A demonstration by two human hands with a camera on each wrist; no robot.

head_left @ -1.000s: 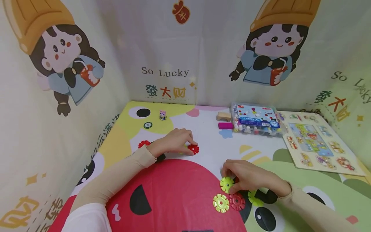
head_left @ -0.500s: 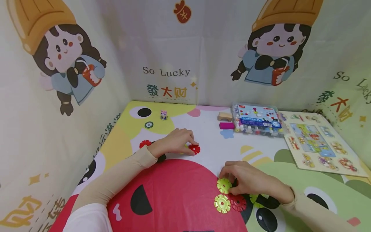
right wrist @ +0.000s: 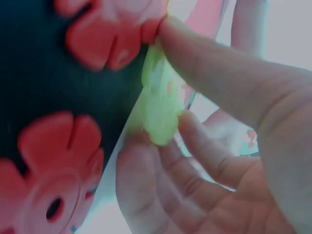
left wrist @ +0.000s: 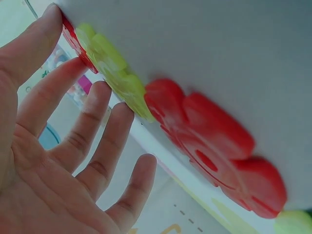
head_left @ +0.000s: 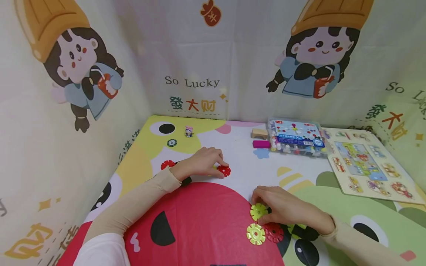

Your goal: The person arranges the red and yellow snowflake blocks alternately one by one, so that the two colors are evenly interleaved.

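My left hand (head_left: pixel 202 162) pinches a red snowflake disc (head_left: pixel 226 171) between thumb and index finger, its other fingers spread. In the left wrist view a yellow-green disc (left wrist: pixel 114 68) and a larger-looking red disc (left wrist: pixel 214 146) follow it in a row. My right hand (head_left: pixel 287 207) holds a yellow-green snowflake disc (head_left: pixel 255 212), with the thumb at its near side and fingers behind, seen edge-on in the right wrist view. Just below lie a yellow disc (head_left: pixel 251 236) and a red disc (head_left: pixel 277 235). Another yellow-green disc (head_left: pixel 293 232) is partly hidden by the right wrist.
At the back right stand a clear box of beads (head_left: pixel 297 138), a wooden arch block (head_left: pixel 259 133) and a magenta block (head_left: pixel 261 144). A wooden puzzle board (head_left: pixel 347 186) lies at the right. A small figurine (head_left: pixel 189 132) and a round chip (head_left: pixel 172 143) sit back left.
My right hand has shifted slightly left with the yellow-green disc, and its thumb has lowered toward the red disc. The left hand keeps its place. The head view has turned slightly left.
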